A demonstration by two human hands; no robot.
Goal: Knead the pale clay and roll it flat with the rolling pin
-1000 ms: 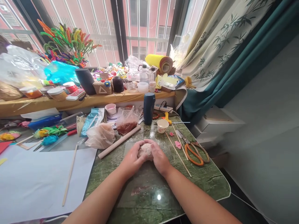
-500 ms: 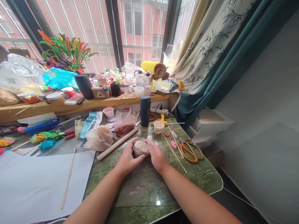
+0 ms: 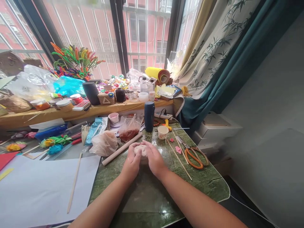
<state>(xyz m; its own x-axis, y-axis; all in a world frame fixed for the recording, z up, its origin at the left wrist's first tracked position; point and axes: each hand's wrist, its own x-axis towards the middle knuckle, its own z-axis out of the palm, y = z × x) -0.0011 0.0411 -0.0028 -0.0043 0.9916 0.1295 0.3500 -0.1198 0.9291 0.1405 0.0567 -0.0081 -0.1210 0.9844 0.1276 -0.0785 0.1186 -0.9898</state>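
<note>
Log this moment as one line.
left hand: cupped around pale clay-like lump | right hand: cupped around same lump | near left hand: rolling pin | right of hands: scissors, paper cup

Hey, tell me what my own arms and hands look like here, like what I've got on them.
Your left hand and right hand are ungloved. The left forearm and right forearm are bare as far as they show, with no sleeves. No watch, bracelet or ring is visible.
</note>
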